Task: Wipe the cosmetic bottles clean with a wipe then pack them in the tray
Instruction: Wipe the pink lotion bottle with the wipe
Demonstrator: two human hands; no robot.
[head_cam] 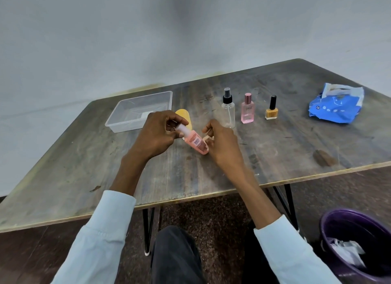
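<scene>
Above the table, the left hand grips the pink bottle by its cap end while the right hand curls at its base, with a yellow bottle just behind, the tray beyond, and three upright bottles and a blue wipes pack to the right.

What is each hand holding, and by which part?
Left hand grips the pink bottle at its white cap end. Right hand holds the bottle's base end; a wipe there cannot be told.
</scene>
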